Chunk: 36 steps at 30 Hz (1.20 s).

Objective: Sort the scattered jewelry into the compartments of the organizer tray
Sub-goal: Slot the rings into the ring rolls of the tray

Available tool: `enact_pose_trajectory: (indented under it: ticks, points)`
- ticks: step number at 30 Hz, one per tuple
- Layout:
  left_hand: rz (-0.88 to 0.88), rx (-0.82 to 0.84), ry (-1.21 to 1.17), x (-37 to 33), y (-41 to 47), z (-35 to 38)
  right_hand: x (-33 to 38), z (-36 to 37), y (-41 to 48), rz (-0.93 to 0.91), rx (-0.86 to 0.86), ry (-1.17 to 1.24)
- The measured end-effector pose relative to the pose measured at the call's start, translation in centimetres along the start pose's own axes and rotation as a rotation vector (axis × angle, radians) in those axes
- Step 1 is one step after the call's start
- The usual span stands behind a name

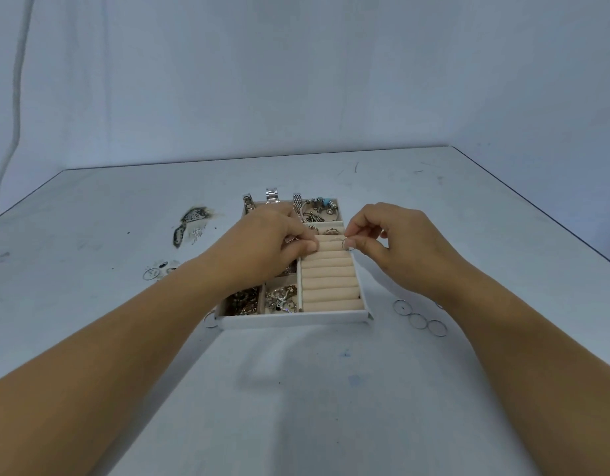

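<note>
Right hand point(396, 242) pinches a thin ring point(347, 244) over the padded rolls point(331, 280) of the tray point(296, 320), left hand point(262, 245) curled at their left edge (grip impossible to tell), loose rings point(418, 320) lying off the right edge.

Makeshift studio, white backdrop sheet point(296, 80), stained table point(90, 218)

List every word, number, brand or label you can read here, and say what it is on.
None: no readable text anywhere in this view.
Watches at the back of the tray: only the bands show, no brand legible.
Dark marks on the table: stains and scratches, not writing.
</note>
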<state>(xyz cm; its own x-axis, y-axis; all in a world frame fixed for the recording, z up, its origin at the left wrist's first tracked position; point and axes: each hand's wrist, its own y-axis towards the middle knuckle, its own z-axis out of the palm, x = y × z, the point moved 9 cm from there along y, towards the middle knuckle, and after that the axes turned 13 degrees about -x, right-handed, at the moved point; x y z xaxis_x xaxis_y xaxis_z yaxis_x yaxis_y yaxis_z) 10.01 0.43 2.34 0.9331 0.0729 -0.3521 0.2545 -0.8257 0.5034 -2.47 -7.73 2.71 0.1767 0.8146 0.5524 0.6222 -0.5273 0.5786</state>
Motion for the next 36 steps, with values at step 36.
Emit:
enact_pose_trajectory:
  ticks: [36]
  points:
    - [0.092,0.085,0.039,0.4,-9.7,-1.5,0.9,3.2,0.5,-0.023,0.247,-0.253]
